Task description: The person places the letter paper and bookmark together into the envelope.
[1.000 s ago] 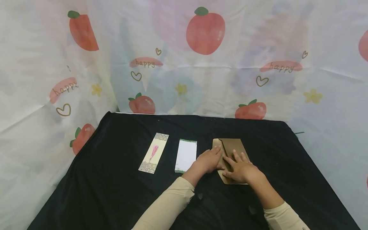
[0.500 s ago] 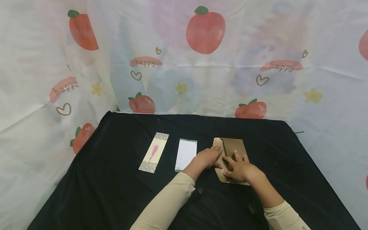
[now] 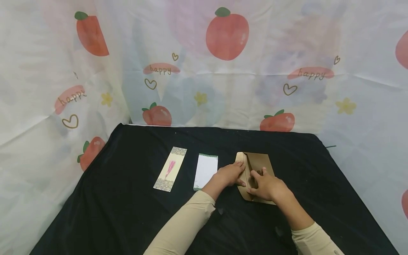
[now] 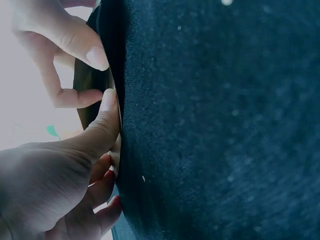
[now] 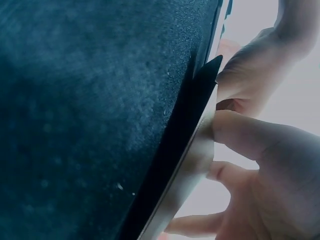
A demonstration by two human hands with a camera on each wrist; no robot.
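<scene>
Brown envelope [image 3: 259, 160]: lies on the black cloth [image 3: 111, 212], right of centre in the lower half of the head view. Paler strip along its left side, a dark line running down beside the strip. A small dark patch by the right fingertips, too small to make out.

Left hand [image 3: 230, 175] lies over the strip, fingers extended, thumb set apart lower down; nothing gripped that I can see. Right hand [image 3: 269, 187] on the envelope's lower middle, fingers bent and parted, thumb and forefinger tips down on the paper with a gap between them, not pinching. Left wrist view, upper left: right thumb and finger at the envelope edge, just beside the left thumb.

White card [image 3: 204, 170] with green ends, centre of frame, flat, just left of the left hand. Further left, a cream bookmark [image 3: 178, 159], slanted, patterned at both ends, pink tassel [image 3: 170, 167] on its face. Cream sleeves enter from the bottom edge. Fruit-printed sheet [image 3: 137, 39] fills the upper half.
</scene>
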